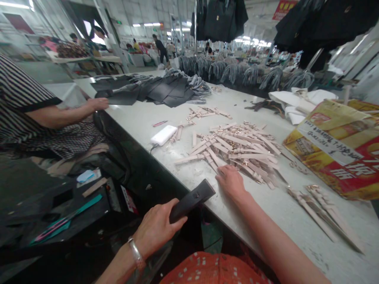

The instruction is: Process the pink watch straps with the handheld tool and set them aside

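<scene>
My left hand [158,225], with a silver bangle on its wrist, grips a black elongated piece [194,200]. It has a small dark round spot near its far end and is held tilted up beside the table edge; I cannot make out its exact kind. At the near side of a heap of beige straps with metal buckles [237,146], my right hand [231,179] has its fingers curled down on the end of one beige strap [217,159]. The fingertips are partly hidden.
A white power bank [164,135] with a cable lies left of the heap. Black panels [166,88] cover the table's far end. A yellow and red bag [334,146] and a few separate straps [319,209] are at right. A co-worker's arm [65,112] reaches in from left.
</scene>
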{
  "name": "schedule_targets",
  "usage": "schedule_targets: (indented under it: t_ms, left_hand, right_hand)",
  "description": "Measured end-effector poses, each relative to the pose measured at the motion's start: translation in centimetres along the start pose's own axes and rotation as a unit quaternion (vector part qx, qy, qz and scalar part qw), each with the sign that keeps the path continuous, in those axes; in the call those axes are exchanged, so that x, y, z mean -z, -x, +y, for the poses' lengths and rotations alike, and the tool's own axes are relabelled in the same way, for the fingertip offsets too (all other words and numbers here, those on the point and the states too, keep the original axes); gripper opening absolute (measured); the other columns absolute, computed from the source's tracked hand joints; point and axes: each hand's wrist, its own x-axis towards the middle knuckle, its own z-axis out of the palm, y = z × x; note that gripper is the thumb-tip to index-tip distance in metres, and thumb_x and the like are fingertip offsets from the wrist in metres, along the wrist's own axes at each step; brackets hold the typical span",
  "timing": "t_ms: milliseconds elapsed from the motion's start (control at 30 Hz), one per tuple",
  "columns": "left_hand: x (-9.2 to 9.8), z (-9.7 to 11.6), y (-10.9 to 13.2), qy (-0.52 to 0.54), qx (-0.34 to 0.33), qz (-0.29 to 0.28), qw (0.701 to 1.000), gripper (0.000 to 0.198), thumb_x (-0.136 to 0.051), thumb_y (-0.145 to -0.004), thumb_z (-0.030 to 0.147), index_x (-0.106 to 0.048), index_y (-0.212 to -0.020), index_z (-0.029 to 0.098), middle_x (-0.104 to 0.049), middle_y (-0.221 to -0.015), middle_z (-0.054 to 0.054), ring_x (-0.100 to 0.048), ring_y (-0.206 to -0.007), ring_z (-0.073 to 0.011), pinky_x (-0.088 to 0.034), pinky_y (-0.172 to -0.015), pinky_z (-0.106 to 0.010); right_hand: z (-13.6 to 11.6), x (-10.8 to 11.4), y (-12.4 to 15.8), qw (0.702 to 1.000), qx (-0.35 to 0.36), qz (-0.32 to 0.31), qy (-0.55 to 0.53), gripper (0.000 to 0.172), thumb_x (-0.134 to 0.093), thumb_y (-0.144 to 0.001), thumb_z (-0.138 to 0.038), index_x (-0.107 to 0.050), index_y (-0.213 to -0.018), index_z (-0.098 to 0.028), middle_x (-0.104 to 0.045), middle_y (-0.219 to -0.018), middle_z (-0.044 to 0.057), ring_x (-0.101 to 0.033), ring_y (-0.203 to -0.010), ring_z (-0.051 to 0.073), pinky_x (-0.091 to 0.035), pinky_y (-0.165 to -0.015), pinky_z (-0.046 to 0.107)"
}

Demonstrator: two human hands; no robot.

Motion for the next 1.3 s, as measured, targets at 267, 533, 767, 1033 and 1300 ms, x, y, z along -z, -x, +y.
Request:
schedule_targets:
  t_ms: [267,533,767,1033,1300]
  left_hand:
    - [-0.8,-0.8,0.2,0.024,-0.009,-0.007,1.0,0.028,-0.047,-0.078,0.046,-0.058,-0.092,0.025,-0.066,-0.076,0.0,-0.063,-0.074,-0.0181,-0.041,-0.063,-0.025]
    - [-1.8,0.9,-0.9,-0.003,-0.053,-0.041,0.998,0.027,-0.048,-0.077,0.046,-0.057,-0.091,0.026,-0.066,-0.077,0.0,-0.063,-0.076,-0.0188,-0.04,-0.063,-0.025]
    - [-1.3,3.4,-1.7,-0.059,-0.096,-0.063,0.992,0.025,-0.046,-0.078,0.047,-0.056,-0.087,0.026,-0.065,-0.071,0.0,-0.062,-0.069,-0.0181,-0.039,-0.058,-0.024]
    - [0.5,6.2,-4.0,-0.153,-0.1,-0.075,0.98,0.03,-0.046,-0.077,0.046,-0.057,-0.093,0.023,-0.066,-0.075,-0.004,-0.063,-0.074,-0.0204,-0.042,-0.063,-0.027]
    - [2.7,8.1,-5.6,-0.246,-0.156,-0.106,0.951,0.024,-0.046,-0.076,0.041,-0.057,-0.089,0.024,-0.065,-0.074,-0.005,-0.063,-0.073,-0.0232,-0.043,-0.064,-0.03]
  right_hand:
    - [4.1,2.4,3.9,0.999,-0.001,-0.04,-0.009,0.019,-0.049,-0.078,-0.018,-0.064,-0.09,-0.022,-0.06,-0.082,0.004,-0.055,-0.076,0.017,-0.04,-0.067,0.027]
    - [9.5,6.5,14.3,0.997,-0.055,-0.047,-0.038,0.024,-0.05,-0.076,-0.022,-0.063,-0.096,-0.023,-0.06,-0.091,0.004,-0.056,-0.084,0.02,-0.044,-0.074,0.032]
    - [7.1,5.0,12.5,0.994,-0.042,0.015,-0.101,0.024,-0.057,-0.072,-0.021,-0.063,-0.096,-0.021,-0.06,-0.096,0.007,-0.054,-0.09,0.022,-0.043,-0.08,0.036]
    - [6.1,3.0,11.3,0.984,-0.027,0.052,-0.168,0.022,-0.058,-0.076,-0.022,-0.064,-0.097,-0.021,-0.059,-0.093,0.008,-0.052,-0.089,0.022,-0.043,-0.078,0.036]
    - [6.6,3.1,11.3,0.976,-0.022,0.023,-0.214,0.02,-0.057,-0.08,-0.022,-0.067,-0.097,-0.025,-0.06,-0.089,0.005,-0.054,-0.085,0.02,-0.044,-0.074,0.034]
